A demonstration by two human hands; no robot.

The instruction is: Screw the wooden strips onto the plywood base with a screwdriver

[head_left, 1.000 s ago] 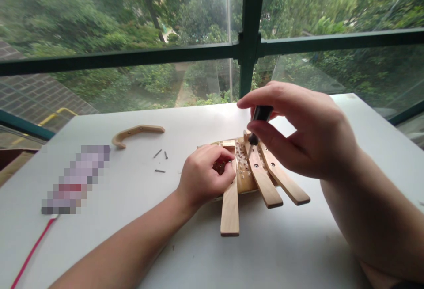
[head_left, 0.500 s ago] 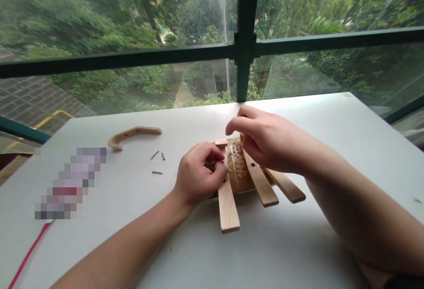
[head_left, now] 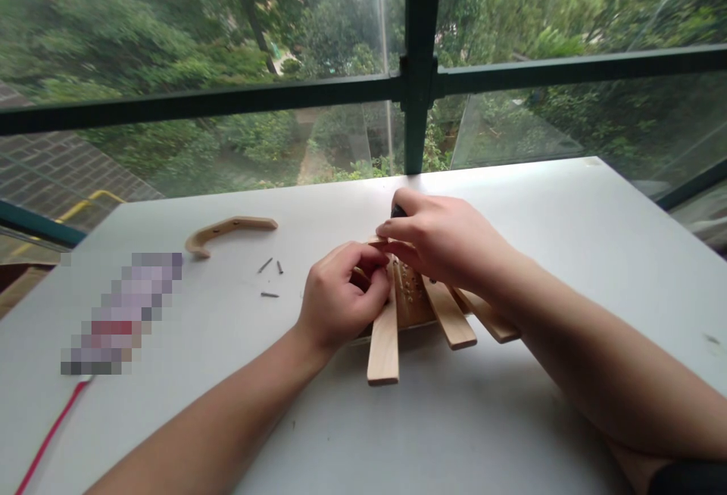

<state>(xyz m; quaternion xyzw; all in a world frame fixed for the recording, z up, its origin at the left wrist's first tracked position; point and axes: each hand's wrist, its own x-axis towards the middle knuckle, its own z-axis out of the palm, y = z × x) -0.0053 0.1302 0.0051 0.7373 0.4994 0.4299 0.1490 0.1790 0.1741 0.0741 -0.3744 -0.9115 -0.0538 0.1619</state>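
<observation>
Head view: the wooden frame (head_left: 410, 300) lies flat on the table (head_left: 568, 253), under and between both hands, its three slats fanning toward the person. The left hand (head_left: 341, 302) is curled tight, thumb and forefinger pinching the top of the left slat (head_left: 383, 340). The right hand (head_left: 446, 249) is closed over a dark tool (head_left: 398, 212) (only its butt shows above the knuckles), its fingertips meeting the left's. The tip is hidden, so I cannot tell whether it is seated. In my judgement the work wants the tool upright over its hole and the slat pinned square so it cannot swing. Left of the left hand lie loose screws (head_left: 271, 266), with a curved piece (head_left: 227, 228) beyond them. Farther left are a blurred object (head_left: 119, 313) and a red cord (head_left: 48, 431).
</observation>
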